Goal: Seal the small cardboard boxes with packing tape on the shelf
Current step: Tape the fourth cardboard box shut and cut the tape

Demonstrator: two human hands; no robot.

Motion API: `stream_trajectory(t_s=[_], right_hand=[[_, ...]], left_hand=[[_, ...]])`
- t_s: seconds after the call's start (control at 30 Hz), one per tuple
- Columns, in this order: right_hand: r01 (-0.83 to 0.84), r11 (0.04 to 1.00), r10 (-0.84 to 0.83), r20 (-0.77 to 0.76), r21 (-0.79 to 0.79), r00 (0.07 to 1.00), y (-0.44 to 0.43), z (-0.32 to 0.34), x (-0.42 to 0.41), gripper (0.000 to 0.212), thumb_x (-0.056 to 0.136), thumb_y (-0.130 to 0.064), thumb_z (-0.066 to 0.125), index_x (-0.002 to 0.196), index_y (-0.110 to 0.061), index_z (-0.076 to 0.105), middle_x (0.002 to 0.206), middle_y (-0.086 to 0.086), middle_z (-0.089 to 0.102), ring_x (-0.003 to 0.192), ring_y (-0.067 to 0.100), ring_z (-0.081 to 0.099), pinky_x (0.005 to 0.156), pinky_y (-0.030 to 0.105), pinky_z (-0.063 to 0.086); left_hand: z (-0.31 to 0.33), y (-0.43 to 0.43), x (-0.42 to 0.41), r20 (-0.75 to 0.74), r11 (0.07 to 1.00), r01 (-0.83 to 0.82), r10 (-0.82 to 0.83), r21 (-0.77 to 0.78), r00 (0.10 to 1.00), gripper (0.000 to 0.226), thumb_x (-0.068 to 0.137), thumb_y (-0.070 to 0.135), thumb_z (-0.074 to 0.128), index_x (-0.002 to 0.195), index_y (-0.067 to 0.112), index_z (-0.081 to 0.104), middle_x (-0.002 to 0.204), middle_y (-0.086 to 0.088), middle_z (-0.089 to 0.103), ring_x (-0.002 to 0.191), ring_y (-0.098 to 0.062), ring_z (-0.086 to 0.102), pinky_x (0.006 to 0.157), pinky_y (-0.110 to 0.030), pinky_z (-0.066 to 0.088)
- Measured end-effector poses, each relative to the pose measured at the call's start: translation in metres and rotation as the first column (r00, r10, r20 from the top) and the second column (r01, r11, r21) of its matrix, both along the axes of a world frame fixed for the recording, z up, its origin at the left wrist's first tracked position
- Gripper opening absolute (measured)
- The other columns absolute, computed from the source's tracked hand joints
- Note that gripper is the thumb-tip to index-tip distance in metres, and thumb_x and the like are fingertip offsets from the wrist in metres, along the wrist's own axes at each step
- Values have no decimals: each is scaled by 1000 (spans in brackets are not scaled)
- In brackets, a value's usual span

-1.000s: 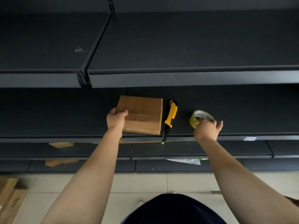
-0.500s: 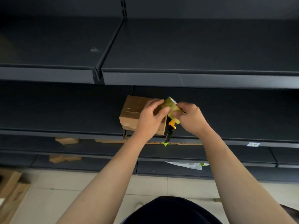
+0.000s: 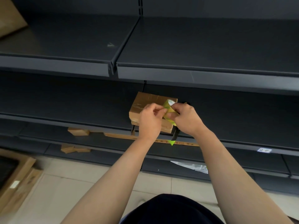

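Right now both hands meet over the small brown cardboard box, which sits near the front edge of the dark grey metal shelf with its top flaps lying flat. The right hand grips the roll of yellow-green packing tape, fingers curled round it, just above the box's right end. The left hand pinches at the roll's near edge with curled fingertips; whether a loose tape end lies between them cannot be told. Below the right wrist, the black utility knife end with a bright green tip pokes past the shelf's front edge. Flat cardboard pieces lie on the lower shelf.
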State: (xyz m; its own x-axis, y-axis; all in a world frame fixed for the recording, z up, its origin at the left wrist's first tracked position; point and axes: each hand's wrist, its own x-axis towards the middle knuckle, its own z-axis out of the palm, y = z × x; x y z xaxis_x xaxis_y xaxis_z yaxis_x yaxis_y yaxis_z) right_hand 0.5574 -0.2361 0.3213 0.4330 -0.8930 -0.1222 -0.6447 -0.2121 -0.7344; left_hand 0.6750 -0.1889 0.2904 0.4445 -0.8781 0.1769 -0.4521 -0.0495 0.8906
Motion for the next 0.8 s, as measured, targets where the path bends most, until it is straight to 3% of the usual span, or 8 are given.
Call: stream_trajectory(t_s=[0.13,0.23,0.3,0.43,0.57,0.63,0.73,0.8], right_hand=[[-35,998,32,-86,-42,996,1,2,-1,23,93,-13,55,71,-16,48,71,0,50,65,15,47,50,22,36],[-33,998,27,-111,-46,993,-1,3,-3,22,92,-12,54,71,-17,49,74,0,52,68,18,51,51,23,38],[-19,999,13,-132,-42,991,-2,4,-3,18,90,-12,54,72,-13,53,73,3,55,66,19,51,50,25,39],[-8,1000,3,-172,-26,985,-1,8,1,22,88,-16,50,66,-10,49,69,6,55,61,19,49,50,26,37],[-25,1000,22,-207,-11,978,-1,10,2,15,85,-11,47,71,-9,51,74,7,57,63,19,51,52,27,42],[-32,999,28,-219,-15,975,-3,7,0,13,86,-11,47,80,-6,57,79,9,61,67,21,56,56,30,48],[-26,999,21,-211,-21,977,-8,4,-3,13,88,-12,47,88,-8,60,87,9,63,74,23,59,61,32,51],[-40,998,28,-220,-49,975,-11,4,-3,13,90,-14,47,87,-10,59,87,7,61,74,20,57,59,29,48]], left_hand=[[4,-3,-2,-51,998,-25,28,59,998,7,90,13,62,83,15,64,77,9,60,71,-4,55,66,-14,43],[6,-6,-6,-24,992,7,-4,124,1000,8,93,11,57,86,14,59,85,2,61,78,-11,56,71,-23,45],[6,-5,-8,63,986,30,-41,163,997,8,93,6,53,89,13,55,92,-2,58,81,-12,52,71,-25,43],[5,-1,-15,288,986,48,-93,158,953,14,85,-3,55,93,8,50,94,0,45,87,-10,42,71,-14,31],[5,-3,-17,337,988,46,-93,144,937,18,85,0,59,94,9,46,92,1,46,85,-10,44,69,-17,36],[6,-4,-16,265,991,75,-103,113,959,15,90,5,57,94,12,45,85,4,51,75,-9,50,61,-15,39],[6,-11,-13,6,994,63,-64,91,998,14,93,13,58,105,16,51,78,10,54,70,-2,54,61,-12,44],[3,-16,-11,-170,992,70,-51,102,984,7,90,13,63,91,18,58,79,9,59,74,-3,56,67,-15,45]])
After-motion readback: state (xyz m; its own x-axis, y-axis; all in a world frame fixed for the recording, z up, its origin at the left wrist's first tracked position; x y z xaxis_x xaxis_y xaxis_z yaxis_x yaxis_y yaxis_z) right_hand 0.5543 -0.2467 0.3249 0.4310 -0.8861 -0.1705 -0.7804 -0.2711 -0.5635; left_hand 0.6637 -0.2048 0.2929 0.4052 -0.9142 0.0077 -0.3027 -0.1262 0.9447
